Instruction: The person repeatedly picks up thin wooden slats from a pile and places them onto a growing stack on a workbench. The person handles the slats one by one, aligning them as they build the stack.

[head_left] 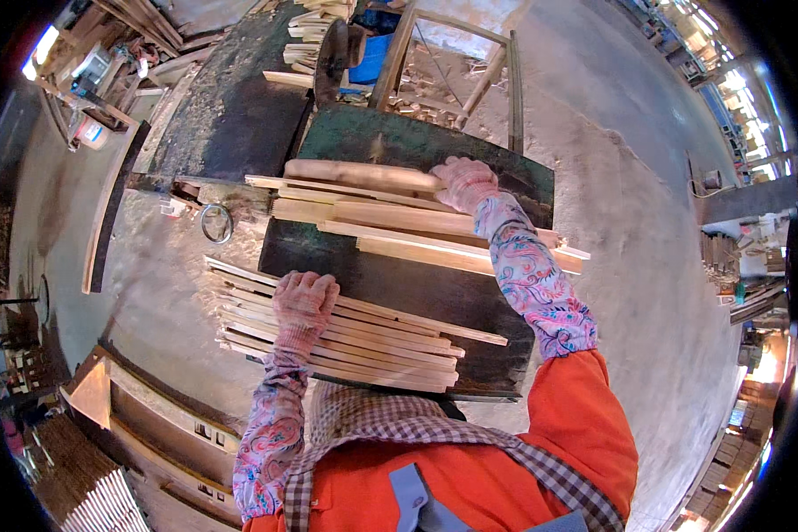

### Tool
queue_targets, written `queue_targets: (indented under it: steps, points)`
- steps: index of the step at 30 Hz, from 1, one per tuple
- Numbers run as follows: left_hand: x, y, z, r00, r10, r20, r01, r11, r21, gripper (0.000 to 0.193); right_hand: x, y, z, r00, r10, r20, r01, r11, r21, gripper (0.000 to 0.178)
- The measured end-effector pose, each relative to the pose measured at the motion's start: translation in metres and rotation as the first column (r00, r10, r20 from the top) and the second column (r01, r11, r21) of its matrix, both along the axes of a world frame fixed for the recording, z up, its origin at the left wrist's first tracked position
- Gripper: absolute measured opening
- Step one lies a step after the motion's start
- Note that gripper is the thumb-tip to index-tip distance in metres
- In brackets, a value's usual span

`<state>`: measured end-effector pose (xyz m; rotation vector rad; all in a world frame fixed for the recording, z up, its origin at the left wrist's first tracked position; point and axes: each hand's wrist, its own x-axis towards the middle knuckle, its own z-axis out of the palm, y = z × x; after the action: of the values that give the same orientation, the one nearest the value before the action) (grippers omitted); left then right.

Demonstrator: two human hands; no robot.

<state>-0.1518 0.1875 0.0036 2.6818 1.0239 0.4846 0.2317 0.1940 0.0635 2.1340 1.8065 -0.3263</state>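
The right grip (465,184) wraps one end of a long, pale wooden strip (363,175) above the dark-green desk (341,133). I judge it light, stiff, steadier held mid-length. The left grip (305,301) curls over thin, pale wooden slats (386,349), hold unclear.

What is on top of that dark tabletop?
Two groups of pale wooden strips lie on the dark tabletop, the left hand over the nearer one. The surface beneath them is hidden.

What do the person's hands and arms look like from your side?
The left hand and right hand wear pinkish knitted gloves. Above them come pale, swirl-patterned fabric sleeve covers with pink and blue, then, on the right, a plain orange-red garment sleeve.
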Motion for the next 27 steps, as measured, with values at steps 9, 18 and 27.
queue_targets:
  steps: [9, 18, 27]
  points:
    - [0.008, 0.0, -0.001, 0.972, 0.081, 0.218, -0.042, 0.983, -0.181, 0.025, -0.035, -0.068, 0.035, 0.734, -0.031, -0.678, 0.343, 0.879, 0.331, 0.057]
    - [0.036, 0.022, 0.117, 0.524, 0.604, 0.6, 0.522, 0.329, -0.787, 0.062, -0.21, -0.088, 0.041, 0.347, 0.035, -0.937, 0.304, 0.941, 0.148, 0.032]
    - [-0.038, 0.018, 0.117, 0.626, 0.485, 0.611, 0.67, 0.066, -0.739, 0.075, -0.162, -0.04, 0.132, 0.951, 0.183, 0.248, -0.308, 0.576, 0.757, 0.047]
